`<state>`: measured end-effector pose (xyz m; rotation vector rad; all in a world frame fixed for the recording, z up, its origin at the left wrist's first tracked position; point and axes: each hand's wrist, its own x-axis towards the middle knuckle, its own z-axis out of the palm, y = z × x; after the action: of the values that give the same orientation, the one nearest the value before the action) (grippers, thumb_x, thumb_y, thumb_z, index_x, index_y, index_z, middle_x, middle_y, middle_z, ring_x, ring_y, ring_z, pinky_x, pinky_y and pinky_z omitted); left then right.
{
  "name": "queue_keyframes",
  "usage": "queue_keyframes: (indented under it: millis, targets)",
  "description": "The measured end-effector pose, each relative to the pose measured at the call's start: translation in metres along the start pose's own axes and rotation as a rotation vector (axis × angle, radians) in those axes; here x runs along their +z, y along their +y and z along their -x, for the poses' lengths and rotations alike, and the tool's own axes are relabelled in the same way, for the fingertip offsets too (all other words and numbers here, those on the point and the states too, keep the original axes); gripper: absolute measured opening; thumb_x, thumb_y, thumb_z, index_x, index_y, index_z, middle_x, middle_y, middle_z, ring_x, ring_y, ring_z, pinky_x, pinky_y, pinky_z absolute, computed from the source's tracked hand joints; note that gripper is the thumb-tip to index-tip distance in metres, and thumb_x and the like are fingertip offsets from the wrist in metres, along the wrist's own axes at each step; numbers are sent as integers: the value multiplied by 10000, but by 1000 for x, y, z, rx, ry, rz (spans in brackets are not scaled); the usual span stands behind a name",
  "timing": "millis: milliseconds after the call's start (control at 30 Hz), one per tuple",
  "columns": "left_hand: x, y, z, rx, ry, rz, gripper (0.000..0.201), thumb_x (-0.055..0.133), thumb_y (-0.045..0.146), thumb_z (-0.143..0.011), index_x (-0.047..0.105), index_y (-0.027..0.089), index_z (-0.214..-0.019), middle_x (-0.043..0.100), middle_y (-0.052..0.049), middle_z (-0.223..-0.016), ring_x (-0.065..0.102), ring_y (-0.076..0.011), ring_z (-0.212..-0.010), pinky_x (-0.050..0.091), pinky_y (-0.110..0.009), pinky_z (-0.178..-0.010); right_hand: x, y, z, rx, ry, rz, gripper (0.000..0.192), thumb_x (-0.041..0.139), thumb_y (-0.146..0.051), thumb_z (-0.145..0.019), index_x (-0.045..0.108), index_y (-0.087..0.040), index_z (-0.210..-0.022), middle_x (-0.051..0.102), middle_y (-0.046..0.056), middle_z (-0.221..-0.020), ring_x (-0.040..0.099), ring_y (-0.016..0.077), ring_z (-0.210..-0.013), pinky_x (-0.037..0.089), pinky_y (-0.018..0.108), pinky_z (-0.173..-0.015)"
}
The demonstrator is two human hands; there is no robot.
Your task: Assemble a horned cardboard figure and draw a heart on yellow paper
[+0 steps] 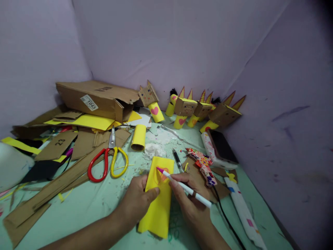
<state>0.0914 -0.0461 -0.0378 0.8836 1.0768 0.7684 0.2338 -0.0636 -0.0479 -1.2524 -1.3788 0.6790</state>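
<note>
Right hand [187, 198] grip clamped on pink marker [183, 186], left hand [137, 201] pinching yellow paper [159, 198].

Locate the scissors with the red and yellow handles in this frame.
In the head view, the scissors lie on the table left of centre, blades pointing away over cardboard scraps, between the yellow tube and the long cardboard strips, beyond the left hand.

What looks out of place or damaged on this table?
The cardboard box lies on its side with a torn, open end. Cardboard strips and paper scraps are scattered around the scissors. One craft figure leans away from its row. The left hand and right hand work normally on yellow paper.
</note>
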Motion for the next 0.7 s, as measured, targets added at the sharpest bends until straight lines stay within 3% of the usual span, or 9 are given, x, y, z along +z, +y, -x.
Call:
queue_keyframes:
  millis: [200,400,700]
  targets:
    - [0,-2,-2,14,12,7,259,627,276,-609,608,101,-799,666,-48,-653,584,-170,-572,444,-265,-535,-2,-2,-1,64,65,63,115,599,-270,-739,654,-169,-737,605,-7,-538,534,124,-453,404,210,-408]
    - [0,-3,-4,7,23,7,270,631,270,-594,621,99,-802,679,-61,-671,594,-183,-576,446,-277,-536,-6,1,1,79,136,145,165,585,-318,-746,655,-170,-717,619,9,-569,555,140,-495,436,230,-452]
    - [1,-1,-2,5,23,28,227,637,264,-604,614,119,-778,668,-27,-611,592,-175,-550,449,-264,-513,3,-2,1,82,38,46,152,586,-304,-758,661,-172,-763,631,5,-583,557,130,-485,435,216,-441]
